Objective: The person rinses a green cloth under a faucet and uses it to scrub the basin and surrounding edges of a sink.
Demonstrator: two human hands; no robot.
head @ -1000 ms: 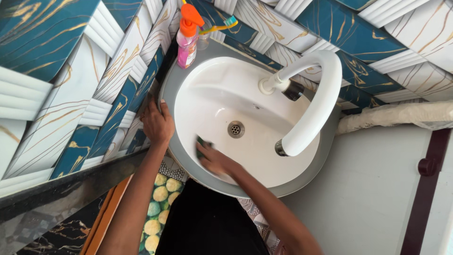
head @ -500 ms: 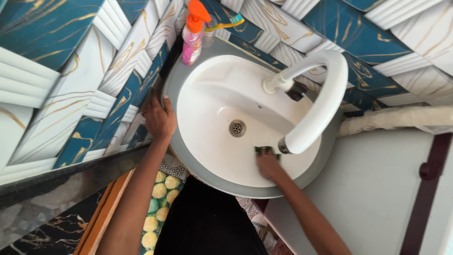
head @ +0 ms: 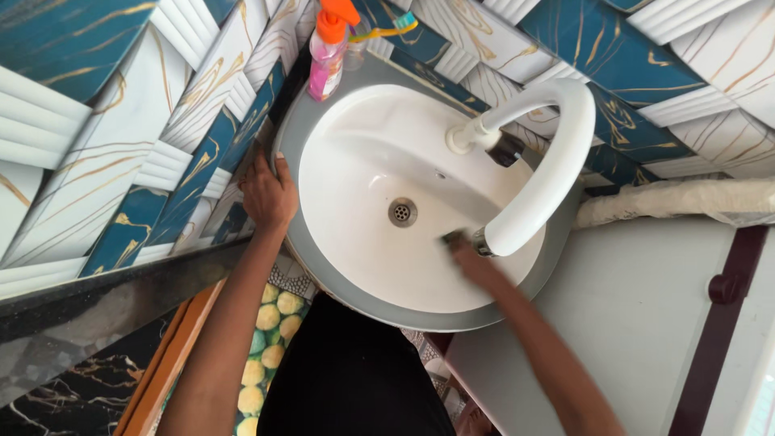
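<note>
- A person in dark clothing leans over a round white sink [head: 363, 266] with a grey rim, seen from above.
- The left hand [head: 269, 196] lies flat and open on the sink's left rim, fingers spread against the grey edge.
- The right hand [head: 476, 265], blurred, is inside the sink, closed on a dark green scrubbing pad [head: 452, 237] pressed to the basin wall right of the drain [head: 403, 211].
- The pad sits just below the mouth of the curved white tap [head: 549, 169].
- On the sink's far rim stand a pink spray bottle [head: 326, 56] with an orange top and a toothbrush [head: 379, 31], against the teal, white and gold tiled wall [head: 121, 121].
</note>
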